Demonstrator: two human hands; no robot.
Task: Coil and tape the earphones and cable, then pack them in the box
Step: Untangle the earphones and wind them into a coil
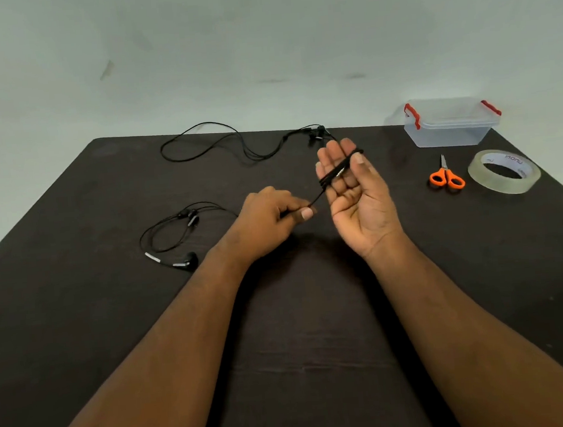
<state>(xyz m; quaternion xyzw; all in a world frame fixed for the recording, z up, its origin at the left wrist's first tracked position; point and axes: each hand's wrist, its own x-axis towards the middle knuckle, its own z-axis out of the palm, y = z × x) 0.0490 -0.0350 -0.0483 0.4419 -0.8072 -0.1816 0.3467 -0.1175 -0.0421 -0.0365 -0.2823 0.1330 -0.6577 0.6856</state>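
The right hand (356,194) stands palm up above the dark worktop (114,327), its fingers (334,157) straight, with the thin black cable (337,172) wound in several turns across them and the thumb lying against the wraps. The left hand (270,219) pinches the cable's free tail just beside it. The cable looks light, limp and springy, likely to uncoil if released, so it is best held at the bundle's middle. A second set of black earphones (174,235) lies left; the clear plastic box with red clips (448,122) sits far right.
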